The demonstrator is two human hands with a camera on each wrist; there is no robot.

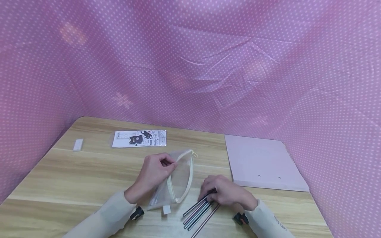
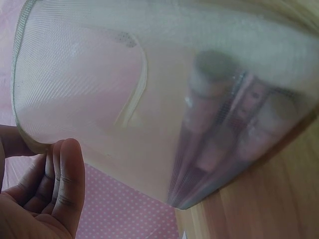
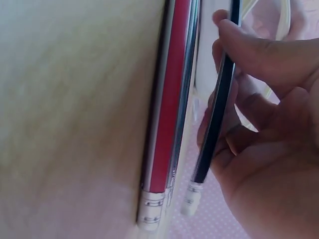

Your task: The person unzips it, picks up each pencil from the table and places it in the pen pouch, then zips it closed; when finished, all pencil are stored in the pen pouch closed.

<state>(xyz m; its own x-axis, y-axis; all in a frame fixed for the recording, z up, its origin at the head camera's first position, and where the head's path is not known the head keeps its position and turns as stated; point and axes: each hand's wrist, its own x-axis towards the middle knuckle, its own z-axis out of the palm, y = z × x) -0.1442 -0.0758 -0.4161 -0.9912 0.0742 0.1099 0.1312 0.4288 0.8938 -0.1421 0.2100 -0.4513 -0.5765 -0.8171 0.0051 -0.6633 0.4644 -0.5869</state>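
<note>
My left hand [image 1: 156, 170] pinches the zippered edge of a translucent mesh pouch [image 1: 160, 197], whose mouth gapes toward the right. In the left wrist view, blurred pinkish shapes [image 2: 209, 94] show through the mesh; I cannot tell whether they lie inside or behind it. My right hand [image 1: 224, 191] is just right of the pouch and holds a black pencil [image 3: 217, 119] with a white eraser end between thumb and fingers. Several more pencils [image 1: 198, 211] lie side by side on the table below that hand, among them a red pencil [image 3: 169, 104].
A packaged ruler set [image 1: 138, 138] lies behind the pouch, and a small white block [image 1: 78, 144] is at the far left. A pale pink folder-like sheet [image 1: 262, 162] with two holes lies at the right. Pink dotted cloth [image 1: 190, 66] hangs around the wooden table [image 1: 59, 178].
</note>
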